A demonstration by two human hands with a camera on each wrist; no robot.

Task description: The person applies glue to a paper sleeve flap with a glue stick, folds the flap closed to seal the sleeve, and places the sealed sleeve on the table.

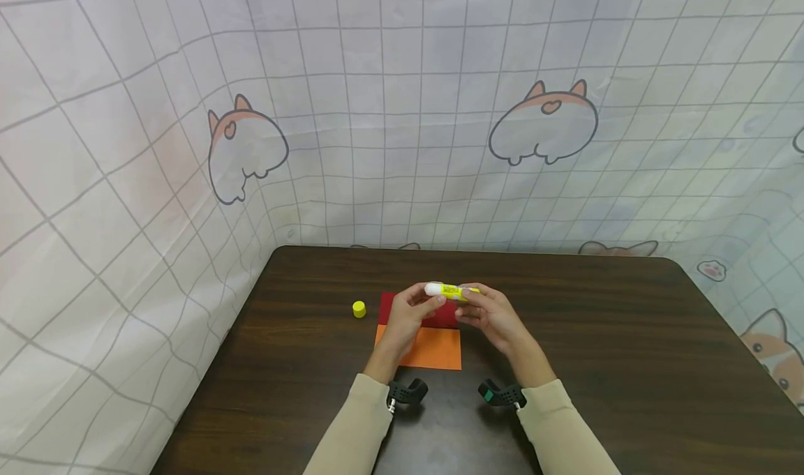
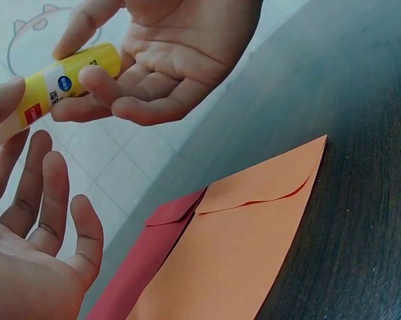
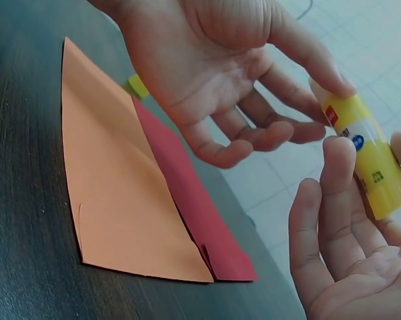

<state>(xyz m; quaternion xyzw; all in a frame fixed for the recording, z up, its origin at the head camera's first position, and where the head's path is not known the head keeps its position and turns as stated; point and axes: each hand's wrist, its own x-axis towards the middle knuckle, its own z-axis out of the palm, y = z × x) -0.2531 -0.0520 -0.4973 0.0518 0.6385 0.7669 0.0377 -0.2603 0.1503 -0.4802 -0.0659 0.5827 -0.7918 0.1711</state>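
Note:
Above the table, both hands hold a yellow and white glue stick (image 1: 451, 291) sideways, its cap off. My left hand (image 1: 407, 318) pinches it near the white end between thumb and index finger, other fingers loosely spread. At the yellow end, my right hand (image 1: 499, 321) pinches it between thumb and fingers. Below the hands lie an orange paper envelope (image 2: 220, 253) and a dark red one (image 3: 187, 180), edge to edge; each appears to have a flap, and the left hand partly covers them in the head view. The yellow cap (image 1: 359, 309) stands on the table left of them.
The dark brown wooden table (image 1: 603, 335) spreads out on both sides of the hands. A white gridded curtain (image 1: 408, 112) with cartoon animals hangs behind it and at its sides. Each wrist wears a black strap (image 1: 408, 392).

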